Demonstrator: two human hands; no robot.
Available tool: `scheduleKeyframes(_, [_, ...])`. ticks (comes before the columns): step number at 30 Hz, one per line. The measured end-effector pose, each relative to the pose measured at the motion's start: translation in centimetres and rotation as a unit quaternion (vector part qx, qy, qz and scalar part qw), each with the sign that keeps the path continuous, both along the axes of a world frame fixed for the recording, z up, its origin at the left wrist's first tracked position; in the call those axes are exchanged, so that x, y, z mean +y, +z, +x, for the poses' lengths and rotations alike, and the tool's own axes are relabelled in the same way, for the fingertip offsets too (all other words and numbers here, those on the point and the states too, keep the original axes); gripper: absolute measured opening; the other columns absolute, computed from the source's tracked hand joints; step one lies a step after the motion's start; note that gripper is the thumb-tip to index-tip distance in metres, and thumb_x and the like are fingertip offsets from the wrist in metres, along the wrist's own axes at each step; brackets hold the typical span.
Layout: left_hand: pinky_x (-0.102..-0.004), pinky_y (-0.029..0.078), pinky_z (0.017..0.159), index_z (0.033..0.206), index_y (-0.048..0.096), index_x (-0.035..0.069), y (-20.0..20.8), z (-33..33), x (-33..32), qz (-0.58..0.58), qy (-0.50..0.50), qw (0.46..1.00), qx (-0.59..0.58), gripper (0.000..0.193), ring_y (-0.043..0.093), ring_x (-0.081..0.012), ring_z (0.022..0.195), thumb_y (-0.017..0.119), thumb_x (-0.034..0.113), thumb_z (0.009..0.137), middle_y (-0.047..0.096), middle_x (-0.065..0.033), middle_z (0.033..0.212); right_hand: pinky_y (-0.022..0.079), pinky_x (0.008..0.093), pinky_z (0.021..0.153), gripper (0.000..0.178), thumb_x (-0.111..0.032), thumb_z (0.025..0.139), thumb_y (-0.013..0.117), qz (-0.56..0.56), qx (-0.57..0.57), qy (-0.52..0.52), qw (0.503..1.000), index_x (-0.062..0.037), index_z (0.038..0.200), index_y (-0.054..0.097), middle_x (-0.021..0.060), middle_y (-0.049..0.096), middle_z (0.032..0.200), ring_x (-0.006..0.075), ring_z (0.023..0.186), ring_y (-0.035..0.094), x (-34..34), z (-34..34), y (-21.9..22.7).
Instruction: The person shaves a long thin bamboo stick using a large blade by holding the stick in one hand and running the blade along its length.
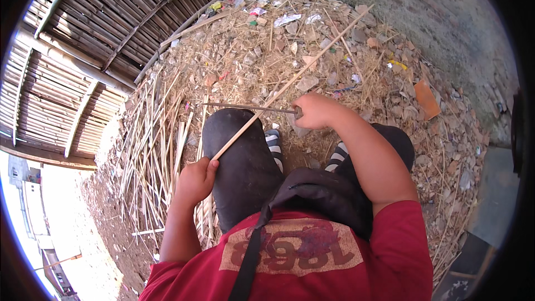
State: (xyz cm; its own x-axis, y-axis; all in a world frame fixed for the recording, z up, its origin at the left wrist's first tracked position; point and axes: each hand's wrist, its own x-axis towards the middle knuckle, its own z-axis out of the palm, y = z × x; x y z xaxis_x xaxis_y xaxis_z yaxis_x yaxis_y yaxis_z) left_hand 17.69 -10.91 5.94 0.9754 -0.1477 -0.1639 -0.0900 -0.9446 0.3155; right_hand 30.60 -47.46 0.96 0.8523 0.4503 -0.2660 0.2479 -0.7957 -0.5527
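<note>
Left hand [196, 181] closed on bamboo strip [301, 73], right hand [313, 110] on knife [251, 106]; loose sticks [149, 150] left of both, tile [426, 100] right, pouch [323, 192] nearer me.

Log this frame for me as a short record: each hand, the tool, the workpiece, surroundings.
Left hand: grips the near end of a pale strip
Right hand: holds a knife by its handle
Knife: blade points left, crossing the strip; contact unclear
Strip: slants over the left knee, away to the right
Left side: loose sticks, slatted panel
Right side: brick wall
</note>
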Motion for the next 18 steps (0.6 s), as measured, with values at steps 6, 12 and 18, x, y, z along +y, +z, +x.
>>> scheduleKeyframes(6, [-0.0588, 0.046, 0.07, 0.082, 0.058, 0.0, -0.6, 0.4, 0.1, -0.008, -0.011, 1.0, -0.012, 0.044, 0.061, -0.05, 0.075, 0.049, 0.036, 0.104, 0.063, -0.0279, 0.074, 0.054, 0.0436, 0.09, 0.066, -0.037, 0.072, 0.076, 0.009, 0.128, 0.008, 0.992, -0.0031, 0.127, 0.067, 0.0223, 0.071, 0.111, 0.0347, 0.105, 0.069, -0.7, 0.9, -0.1])
scheduleKeyframes(12, [-0.0593, 0.045, 0.07, 0.083, 0.058, 0.0, -0.4, -0.1, -0.3, 0.006, -0.001, 1.0, -0.016, 0.043, 0.061, -0.0503, 0.075, 0.048, 0.036, 0.105, 0.063, -0.0282, 0.074, 0.055, 0.0434, 0.081, 0.045, -0.034, 0.075, 0.075, -0.003, 0.005, 0.016, 1.0, -0.0054, 0.109, 0.073, 0.0197, 0.072, 0.096, 0.037, 0.091, 0.069, 1.3, -0.4, -0.5])
scheduleKeyframes(18, [-0.0595, 0.045, 0.071, 0.082, 0.058, -0.001, -0.8, 0.1, 0.0, 0.002, -0.001, 1.0, -0.015, 0.043, 0.061, -0.0506, 0.076, 0.049, 0.035, 0.105, 0.063, -0.0291, 0.075, 0.055, 0.0467, 0.082, 0.037, -0.027, 0.07, 0.07, -0.011, -0.019, -0.02, 1.0, -0.0074, 0.101, 0.073, 0.0194, 0.073, 0.096, 0.0388, 0.092, 0.069, 0.6, 0.1, 0.6])
